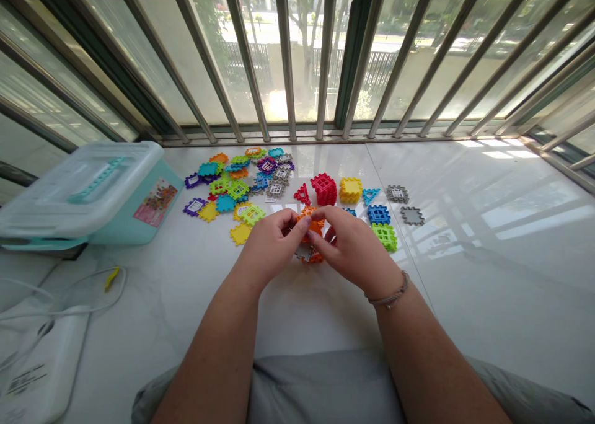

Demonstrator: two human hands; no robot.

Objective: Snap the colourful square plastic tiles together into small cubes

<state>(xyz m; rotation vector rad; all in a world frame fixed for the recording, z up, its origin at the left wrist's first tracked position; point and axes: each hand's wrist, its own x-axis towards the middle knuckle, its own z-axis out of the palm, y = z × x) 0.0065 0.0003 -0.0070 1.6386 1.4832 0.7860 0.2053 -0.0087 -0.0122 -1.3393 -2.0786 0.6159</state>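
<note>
Now we locate the orange interlocking plastic tile assembly [310, 227] between both hands, above the white glossy stone ledge [469, 300]. The left hand [272, 253] and right hand [346, 245] nearly meet, fingers curled and fingertips pressed onto it, hiding much of it. Just beyond stand two built cubes: one red plastic cube [323, 189] and one yellow plastic cube [350, 189]. Two triangular tiles, one red [302, 195] and one blue [370, 194], flank them. Further left lie a loose heap of multicoloured plastic tiles [237, 179] and one pale teal plastic storage box [88, 191].
</note>
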